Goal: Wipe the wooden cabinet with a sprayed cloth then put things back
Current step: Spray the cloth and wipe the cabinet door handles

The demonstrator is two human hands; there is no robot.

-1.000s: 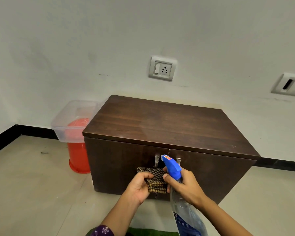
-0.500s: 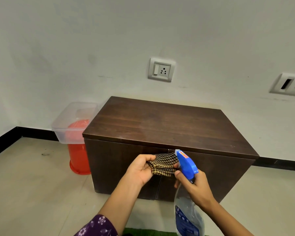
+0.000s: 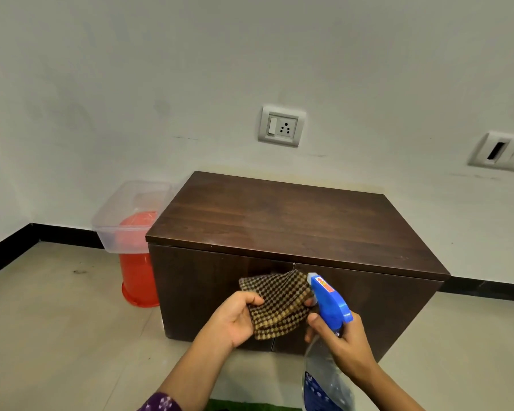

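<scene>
A low dark wooden cabinet with two front doors stands against the white wall, its top bare. In front of its doors my left hand grips a brown-and-black checked cloth and holds it up. My right hand grips the neck of a clear spray bottle with a blue trigger head. The nozzle points left at the cloth and almost touches it. My fingers are on the trigger.
A clear plastic tub sits on an upturned red bucket left of the cabinet. A wall socket is above the cabinet, another plate at far right. Beige tiled floor lies around; a green mat edge is near me.
Both hands rose slightly in front of the doors. The cloth is spread wider and held more upright, and the spray head moved right of it, nozzle against the cloth.
</scene>
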